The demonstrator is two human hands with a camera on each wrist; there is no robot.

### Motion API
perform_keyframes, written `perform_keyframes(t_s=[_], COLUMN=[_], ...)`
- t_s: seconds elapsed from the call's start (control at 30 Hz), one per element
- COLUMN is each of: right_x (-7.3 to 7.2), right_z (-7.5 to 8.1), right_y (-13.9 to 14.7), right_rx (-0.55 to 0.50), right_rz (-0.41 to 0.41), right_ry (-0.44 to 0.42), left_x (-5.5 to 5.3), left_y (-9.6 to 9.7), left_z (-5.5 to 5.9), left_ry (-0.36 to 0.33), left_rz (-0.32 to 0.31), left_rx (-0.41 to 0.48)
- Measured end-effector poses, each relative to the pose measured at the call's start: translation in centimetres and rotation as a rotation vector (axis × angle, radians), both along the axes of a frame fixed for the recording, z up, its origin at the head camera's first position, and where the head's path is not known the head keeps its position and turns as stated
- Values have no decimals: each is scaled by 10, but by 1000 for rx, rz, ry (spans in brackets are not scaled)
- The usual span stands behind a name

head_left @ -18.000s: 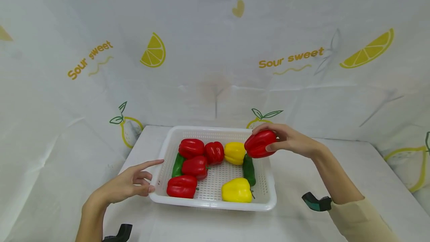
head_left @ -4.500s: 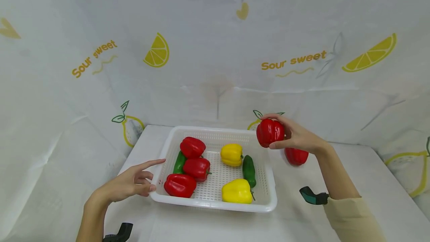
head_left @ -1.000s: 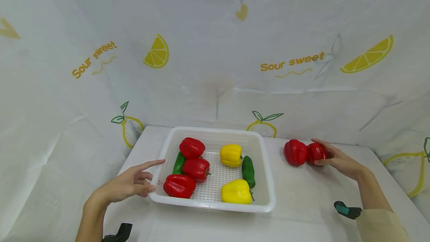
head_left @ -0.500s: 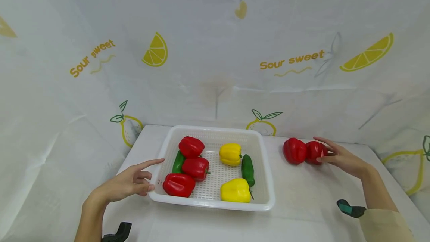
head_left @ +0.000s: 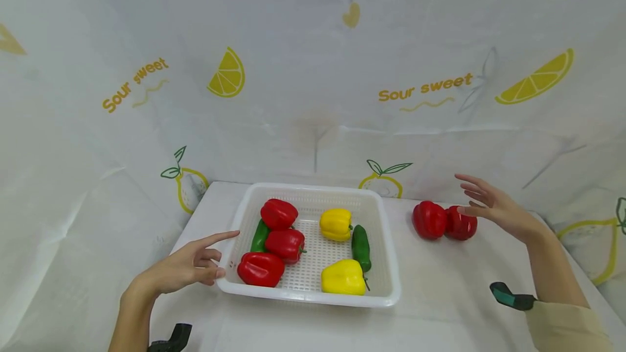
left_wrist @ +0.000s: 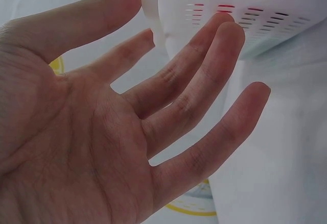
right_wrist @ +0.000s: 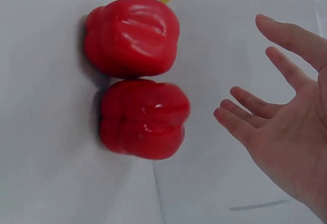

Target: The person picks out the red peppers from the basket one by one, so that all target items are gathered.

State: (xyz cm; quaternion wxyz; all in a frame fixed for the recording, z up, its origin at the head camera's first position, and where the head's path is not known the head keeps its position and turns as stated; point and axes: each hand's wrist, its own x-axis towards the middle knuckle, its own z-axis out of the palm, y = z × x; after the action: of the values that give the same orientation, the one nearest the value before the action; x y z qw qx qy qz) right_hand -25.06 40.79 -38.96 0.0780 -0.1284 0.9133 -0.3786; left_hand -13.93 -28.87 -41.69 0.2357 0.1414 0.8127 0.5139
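Two red bell peppers, one on the left point(head_left: 430, 220) and one on the right point(head_left: 461, 224), sit side by side on the table, right of the basket. My right hand point(head_left: 506, 213) hovers above and beside the right one, fingers spread and holding nothing; the right wrist view shows a gap between that hand point(right_wrist: 291, 117) and the nearer pepper point(right_wrist: 145, 119). My left hand point(head_left: 178, 268) is at the left side of the white plastic basket point(head_left: 308, 299), fingers loosely extended, index finger and thumb at its rim. In the left wrist view the palm holds nothing.
Inside the basket lie red bell peppers point(head_left: 261, 269), yellow bell peppers point(head_left: 343, 277) and green peppers point(head_left: 361, 249). A white cloth with lemon prints point(head_left: 313, 69) hangs behind the white table point(head_left: 430, 297).
Since 18 seconds ago, two red bell peppers have gone from the basket to the table on the right. My right hand has just released the second and lifted away; the left hand stays put.
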Motion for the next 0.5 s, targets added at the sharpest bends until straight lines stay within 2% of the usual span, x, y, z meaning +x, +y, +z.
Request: perform_keyframes(t_s=[0.5], right_x=[0], right_z=[41], right_y=[-82], right_rx=[-64], right_rz=[195], right_ry=[101], left_x=[0], left_y=[2], left_z=[1], left_ry=[-21], left_rz=[17], left_rx=[1])
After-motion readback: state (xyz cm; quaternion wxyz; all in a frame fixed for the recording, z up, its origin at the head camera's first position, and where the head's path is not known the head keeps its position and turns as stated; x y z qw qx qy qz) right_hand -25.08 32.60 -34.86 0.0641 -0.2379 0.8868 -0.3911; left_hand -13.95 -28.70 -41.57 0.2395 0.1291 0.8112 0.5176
